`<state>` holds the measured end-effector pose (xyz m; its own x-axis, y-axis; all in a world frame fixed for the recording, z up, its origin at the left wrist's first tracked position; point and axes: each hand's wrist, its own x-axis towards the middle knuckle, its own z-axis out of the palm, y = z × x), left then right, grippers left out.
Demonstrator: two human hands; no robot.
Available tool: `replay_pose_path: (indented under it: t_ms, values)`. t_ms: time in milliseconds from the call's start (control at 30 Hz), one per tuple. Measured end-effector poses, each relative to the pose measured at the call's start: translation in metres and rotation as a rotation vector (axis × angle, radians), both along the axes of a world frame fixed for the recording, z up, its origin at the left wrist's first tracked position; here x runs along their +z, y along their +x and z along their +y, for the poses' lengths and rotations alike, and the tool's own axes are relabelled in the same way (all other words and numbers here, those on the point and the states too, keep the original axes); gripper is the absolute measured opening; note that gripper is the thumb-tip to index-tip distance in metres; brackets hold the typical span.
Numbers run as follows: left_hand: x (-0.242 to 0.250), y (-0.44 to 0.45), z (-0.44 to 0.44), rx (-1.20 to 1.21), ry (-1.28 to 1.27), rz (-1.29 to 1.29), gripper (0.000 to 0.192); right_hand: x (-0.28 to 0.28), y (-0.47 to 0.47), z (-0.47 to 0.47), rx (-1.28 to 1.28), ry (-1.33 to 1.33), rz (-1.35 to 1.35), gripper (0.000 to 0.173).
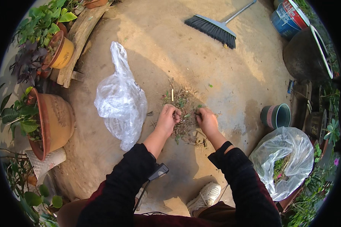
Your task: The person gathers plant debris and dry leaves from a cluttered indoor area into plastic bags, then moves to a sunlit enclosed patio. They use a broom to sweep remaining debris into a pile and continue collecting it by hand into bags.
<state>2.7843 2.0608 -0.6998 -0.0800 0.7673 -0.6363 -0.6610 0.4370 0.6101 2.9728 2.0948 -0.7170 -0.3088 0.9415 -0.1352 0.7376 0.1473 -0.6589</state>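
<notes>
A pile of soil, leaves and dry plant debris (184, 124) lies on the concrete ground between my hands. At its left edge is my left hand (169, 117), with curled fingers; whether it pinches any debris is too small to tell. My right hand (207, 119) is at the pile's right edge, fingers bent inward, their tips partly hidden. A pale short stick (172, 95) lies just above my left hand. To the left, a crumpled clear plastic bag (120, 105) rests on the ground. An open clear plastic bag (298, 159) holding green plant matter stands at the right.
A broom head (213, 28) with black bristles lies at the top. Potted plants, among them a large clay pot (55, 122), and a wooden plank (83, 37) line the left. On the right are a green plastic pot (282, 116), a black bucket (302, 54) and a blue-and-red bucket (287, 21).
</notes>
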Motion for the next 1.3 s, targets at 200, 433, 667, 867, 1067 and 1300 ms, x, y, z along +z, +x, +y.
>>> replay_pose_path:
  t_ms: [200, 433, 667, 867, 1067, 1300]
  values:
    - [0.011, 0.007, -0.003, -0.150, 0.070, 0.162, 0.005, -0.001, 0.002, -0.011, -0.343, -0.802, 0.771, 0.009]
    - [0.037, 0.070, -0.054, -0.402, 0.570, 0.965, 0.005, -0.011, -0.003, -0.065, -0.566, -1.357, 1.353, 0.028]
    - [0.046, 0.069, -0.064, -0.495, 0.531, 1.147, 0.012, -0.001, 0.014, -0.070, -0.553, -1.261, 1.250, 0.024]
    - [0.011, 0.010, -0.046, -0.695, 0.386, 1.661, 0.033, 0.058, 0.024, -0.052, -0.514, -1.048, 0.768, 0.018]
    - [-0.011, -0.033, -0.070, -0.590, 0.395, 1.468, 0.022, 0.162, 0.038, -0.039, -0.452, -0.992, 0.804, 0.017]
    - [-0.007, -0.048, -0.075, -0.406, 0.321, 1.471, 0.019, 0.266, 0.059, -0.077, -0.584, -0.911, 0.932, 0.019]
